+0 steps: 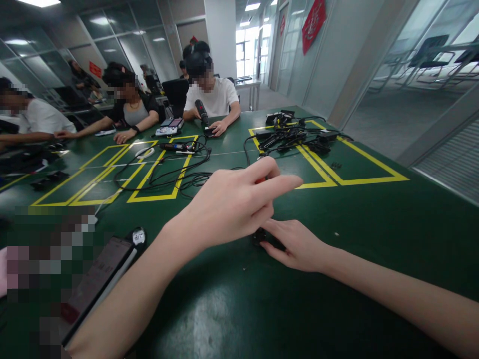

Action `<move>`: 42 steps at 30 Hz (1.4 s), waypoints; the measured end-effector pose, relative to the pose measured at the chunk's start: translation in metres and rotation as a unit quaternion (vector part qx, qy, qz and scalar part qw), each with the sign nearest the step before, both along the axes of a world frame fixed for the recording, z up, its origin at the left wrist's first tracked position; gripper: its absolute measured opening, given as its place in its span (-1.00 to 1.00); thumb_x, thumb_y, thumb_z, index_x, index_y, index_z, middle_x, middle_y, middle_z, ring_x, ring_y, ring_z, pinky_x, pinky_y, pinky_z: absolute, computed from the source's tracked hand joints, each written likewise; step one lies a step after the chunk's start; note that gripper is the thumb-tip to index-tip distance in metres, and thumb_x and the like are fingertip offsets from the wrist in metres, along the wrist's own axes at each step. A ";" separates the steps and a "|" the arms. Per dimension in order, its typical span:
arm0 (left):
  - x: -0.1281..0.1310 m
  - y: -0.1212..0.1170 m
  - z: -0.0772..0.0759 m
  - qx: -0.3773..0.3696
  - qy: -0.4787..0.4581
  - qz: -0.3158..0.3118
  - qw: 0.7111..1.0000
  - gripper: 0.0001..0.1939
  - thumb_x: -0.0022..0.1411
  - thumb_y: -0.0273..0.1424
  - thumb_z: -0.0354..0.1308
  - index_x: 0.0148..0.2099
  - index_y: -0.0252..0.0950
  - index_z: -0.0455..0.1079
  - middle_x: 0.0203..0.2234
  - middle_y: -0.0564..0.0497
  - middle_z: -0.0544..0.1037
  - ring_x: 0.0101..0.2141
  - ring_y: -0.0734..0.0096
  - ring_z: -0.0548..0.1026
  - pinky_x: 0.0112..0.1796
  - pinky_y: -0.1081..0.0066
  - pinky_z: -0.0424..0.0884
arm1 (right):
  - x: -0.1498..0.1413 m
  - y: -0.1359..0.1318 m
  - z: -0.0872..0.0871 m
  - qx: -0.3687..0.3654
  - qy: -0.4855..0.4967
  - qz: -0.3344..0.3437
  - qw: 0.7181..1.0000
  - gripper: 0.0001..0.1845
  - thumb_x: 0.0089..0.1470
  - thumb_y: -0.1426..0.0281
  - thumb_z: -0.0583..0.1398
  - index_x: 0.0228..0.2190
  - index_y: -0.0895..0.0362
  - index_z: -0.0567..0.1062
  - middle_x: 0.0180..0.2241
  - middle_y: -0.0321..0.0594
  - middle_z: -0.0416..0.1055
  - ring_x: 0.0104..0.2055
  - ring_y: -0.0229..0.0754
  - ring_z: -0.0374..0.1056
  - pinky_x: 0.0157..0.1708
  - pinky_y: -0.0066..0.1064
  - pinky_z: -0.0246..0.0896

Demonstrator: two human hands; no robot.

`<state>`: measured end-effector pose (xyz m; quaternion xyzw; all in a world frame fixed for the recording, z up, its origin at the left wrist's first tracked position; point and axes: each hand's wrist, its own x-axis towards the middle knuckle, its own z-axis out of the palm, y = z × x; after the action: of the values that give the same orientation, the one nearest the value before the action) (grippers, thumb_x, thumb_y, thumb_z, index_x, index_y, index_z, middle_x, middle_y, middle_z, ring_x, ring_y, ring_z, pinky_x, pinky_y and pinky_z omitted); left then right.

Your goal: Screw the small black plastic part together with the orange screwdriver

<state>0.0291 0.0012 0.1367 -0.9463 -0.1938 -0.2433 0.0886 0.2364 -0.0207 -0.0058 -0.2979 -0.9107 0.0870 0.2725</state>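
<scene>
My left hand (239, 204) hovers over the green table (374, 239) with its fingers drawn into a pinch. A tiny red thing (262, 180) shows between thumb and index finger; I cannot make out what it is. Just below and to the right, my right hand (295, 244) lies low on the table. Its fingers are pressed together on a small black object (262, 237), which is partly hidden under them and under my left hand.
A dark phone (101, 279) and a round black item with a white label (138, 236) lie at the lower left. Tangled black cables (179, 174) and a heap of chargers (295, 134) sit inside yellow tape rectangles (352, 182). Other people sit along the far side.
</scene>
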 end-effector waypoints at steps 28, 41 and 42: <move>0.001 -0.001 0.002 0.004 0.005 -0.009 1.000 -0.63 0.34 -0.53 0.00 0.14 -0.28 0.41 -0.14 -0.06 0.51 -0.27 0.43 0.50 -0.32 0.48 0.41 | 0.001 0.000 -0.002 -0.001 0.016 0.003 1.000 -0.56 0.27 0.46 0.10 0.17 0.15 0.30 -0.20 -0.08 0.58 -0.25 -0.07 0.55 -0.30 -0.32 0.42; 0.001 -0.001 0.001 -0.006 0.002 -0.019 1.000 -0.60 0.33 -0.55 0.00 0.17 -0.30 0.40 -0.13 -0.09 0.52 -0.21 0.37 0.52 -0.25 0.43 0.45 | 0.000 0.000 -0.002 0.009 0.019 0.003 1.000 -0.71 0.28 0.45 0.09 0.03 0.13 0.34 -0.24 -0.10 0.57 -0.30 -0.08 0.54 -0.35 -0.33 0.39; 0.001 0.000 0.001 -0.010 0.001 -0.018 1.000 -0.60 0.33 -0.56 -0.01 0.17 -0.30 0.39 -0.11 -0.10 0.52 -0.20 0.37 0.52 -0.24 0.43 0.46 | 0.000 -0.001 -0.001 0.007 0.016 0.002 1.000 -0.71 0.28 0.45 0.09 0.04 0.13 0.34 -0.25 -0.10 0.56 -0.31 -0.08 0.53 -0.35 -0.33 0.38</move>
<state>0.0301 0.0008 0.1372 -0.9508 -0.1788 -0.2417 0.0749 0.2368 -0.0212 -0.0073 -0.2928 -0.9074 0.0861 0.2890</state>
